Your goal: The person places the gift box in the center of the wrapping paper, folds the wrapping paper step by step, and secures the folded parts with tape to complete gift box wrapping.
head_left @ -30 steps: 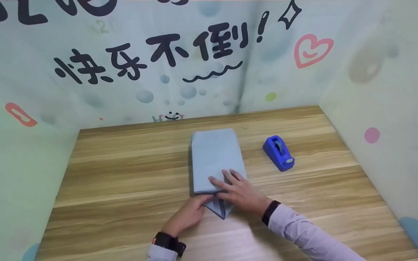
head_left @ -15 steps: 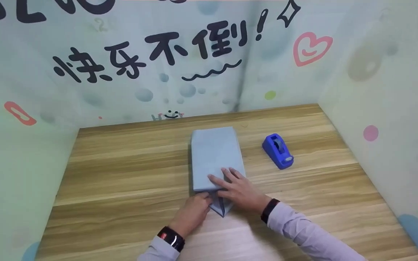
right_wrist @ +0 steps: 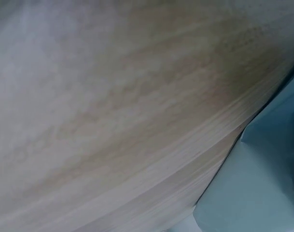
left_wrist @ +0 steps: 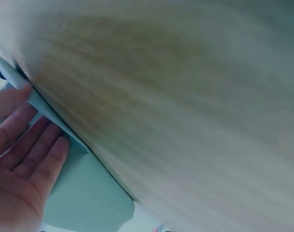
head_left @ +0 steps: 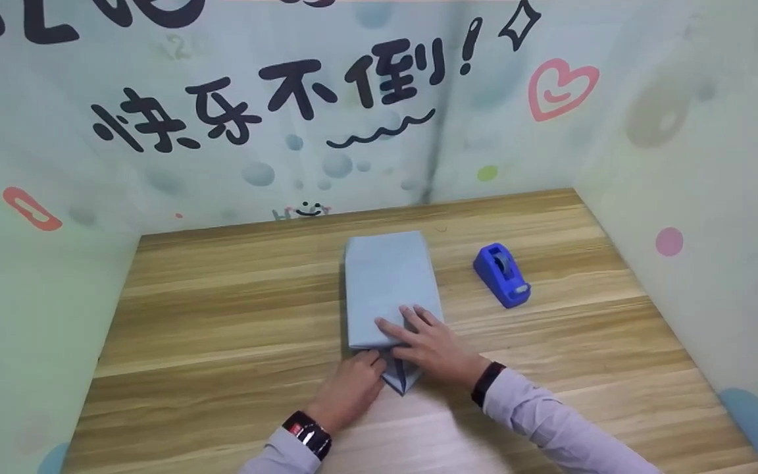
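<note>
A box-shaped parcel wrapped in light blue paper point(head_left: 389, 283) lies on the wooden table, with a pointed, folded paper flap point(head_left: 408, 380) at its near end. My right hand point(head_left: 441, 352) rests on the parcel's near right part, fingers spread over the top and thumb near the flap. At the near left corner is my left hand point(head_left: 349, 388). The left wrist view shows its fingers point(left_wrist: 45, 154) fairly straight against the paper end, the thumb point(left_wrist: 11, 101) at the flap's edge. In the right wrist view, only the parcel's paper side point(right_wrist: 248, 188) appears, beside the table.
A blue tape dispenser point(head_left: 503, 276) with a roll in it stands right of the parcel. The wood-grain table point(head_left: 221, 316) is bordered by printed cloth walls point(head_left: 234, 178) at the back, left and right.
My left hand has turned over and shifted slightly, its fingertips now at the near left corner by the flap. The right hand stays on the parcel.
</note>
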A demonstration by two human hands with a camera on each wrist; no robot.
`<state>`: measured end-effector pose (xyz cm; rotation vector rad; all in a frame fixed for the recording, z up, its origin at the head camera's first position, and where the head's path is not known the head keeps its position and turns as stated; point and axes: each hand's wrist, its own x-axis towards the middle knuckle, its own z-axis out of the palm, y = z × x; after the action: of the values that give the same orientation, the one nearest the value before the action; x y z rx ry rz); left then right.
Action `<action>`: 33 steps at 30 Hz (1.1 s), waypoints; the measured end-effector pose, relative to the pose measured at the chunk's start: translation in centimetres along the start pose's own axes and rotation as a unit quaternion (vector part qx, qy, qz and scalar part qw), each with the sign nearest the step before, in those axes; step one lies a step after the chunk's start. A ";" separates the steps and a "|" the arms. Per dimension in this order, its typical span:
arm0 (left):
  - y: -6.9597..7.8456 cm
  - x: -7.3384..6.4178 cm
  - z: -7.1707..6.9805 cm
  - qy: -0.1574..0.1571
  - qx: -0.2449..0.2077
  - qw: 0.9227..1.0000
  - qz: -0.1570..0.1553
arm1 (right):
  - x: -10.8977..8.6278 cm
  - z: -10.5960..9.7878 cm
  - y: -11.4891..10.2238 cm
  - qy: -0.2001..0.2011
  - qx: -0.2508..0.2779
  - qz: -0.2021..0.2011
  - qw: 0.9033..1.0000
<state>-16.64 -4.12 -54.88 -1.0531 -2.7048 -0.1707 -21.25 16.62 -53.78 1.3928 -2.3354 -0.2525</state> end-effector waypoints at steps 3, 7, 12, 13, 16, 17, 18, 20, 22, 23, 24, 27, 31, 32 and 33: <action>0.0 0.0 0.0 -0.002 0.006 1.000 0.002 | 0.1 0.0 -0.1 0.004 0.005 0.001 1.000; 0.0 0.1 -0.3 -0.004 0.006 1.000 -0.004 | 0.1 0.1 0.0 0.017 0.013 0.003 1.000; -0.2 0.2 -0.5 -0.019 -0.046 0.998 -0.036 | 0.2 0.2 0.1 0.034 0.025 0.003 0.999; -0.3 0.3 -0.6 -0.020 -0.055 0.997 -0.041 | 0.2 0.1 0.1 0.035 0.032 0.003 0.999; -0.4 0.4 -0.7 -0.015 -0.075 0.996 -0.052 | 0.2 -0.1 0.2 0.034 0.070 0.012 0.997; -0.4 0.4 -0.8 -0.013 -0.079 0.995 -0.054 | 0.2 -0.2 0.3 0.035 0.097 0.017 0.995; -0.5 0.4 -0.8 -0.009 -0.082 0.995 -0.056 | 0.1 -0.4 0.4 0.034 0.126 0.023 0.991; -0.5 0.4 -0.8 -0.004 -0.088 0.994 -0.059 | 0.0 -0.8 0.6 0.036 0.182 0.032 0.982; -0.5 0.4 -0.8 -0.002 -0.093 0.994 -0.061 | -0.2 -1.1 0.6 0.035 0.219 0.036 0.974; -0.5 0.4 -0.8 -0.003 -0.096 0.993 -0.063 | -0.3 -1.3 0.6 0.033 0.224 0.035 0.973; -0.5 0.4 -0.8 -0.004 -0.099 0.993 -0.064 | -0.4 -1.3 0.5 0.031 0.220 0.034 0.974; -0.4 0.5 -0.8 -0.002 -0.103 0.992 -0.067 | -0.5 -1.2 0.1 0.039 0.191 0.040 0.980; -0.3 0.4 -1.0 0.014 -0.117 0.990 -0.077 | -0.3 -0.9 -0.6 0.074 0.163 0.062 0.982; -0.3 0.4 -1.2 0.023 -0.128 0.988 -0.079 | -0.2 -0.9 -0.7 0.082 0.158 0.067 0.982; -0.3 0.4 -1.4 0.035 -0.143 0.986 -0.079 | -0.1 -1.0 -0.8 0.090 0.154 0.070 0.982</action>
<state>-16.91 -4.37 -53.48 -0.8802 -2.7532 -0.6292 -20.13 16.40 -53.22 1.3139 -2.3762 0.2750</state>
